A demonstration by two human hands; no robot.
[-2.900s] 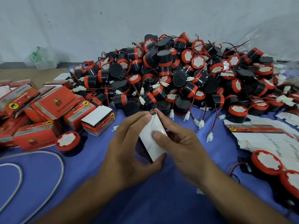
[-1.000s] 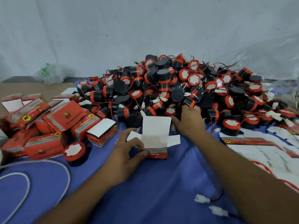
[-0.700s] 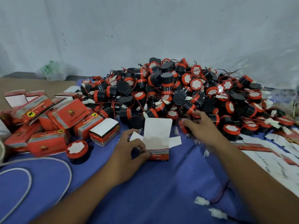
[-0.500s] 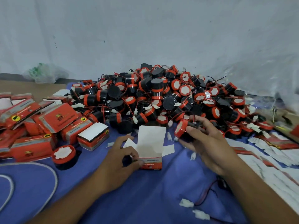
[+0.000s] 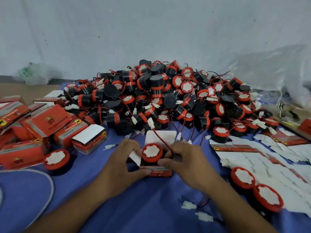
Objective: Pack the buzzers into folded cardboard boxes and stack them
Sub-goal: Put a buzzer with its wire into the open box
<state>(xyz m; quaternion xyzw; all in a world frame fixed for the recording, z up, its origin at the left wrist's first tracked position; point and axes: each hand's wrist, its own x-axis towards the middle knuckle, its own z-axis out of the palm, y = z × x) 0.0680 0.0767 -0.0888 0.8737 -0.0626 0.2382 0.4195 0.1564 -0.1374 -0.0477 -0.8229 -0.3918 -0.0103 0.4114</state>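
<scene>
Our left hand [image 5: 121, 163] grips the open box [image 5: 157, 171] by its side; our right hand [image 5: 186, 159] pinches the buzzer [image 5: 152, 153], which sits in the box between them.

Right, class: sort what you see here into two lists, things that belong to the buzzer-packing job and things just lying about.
Job: left hand and right hand at the open box; the buzzer in its mouth; buzzer pile; packed boxes; flat cartons.
Lying about: white cable; green bag; clear plastic sheet.
</scene>
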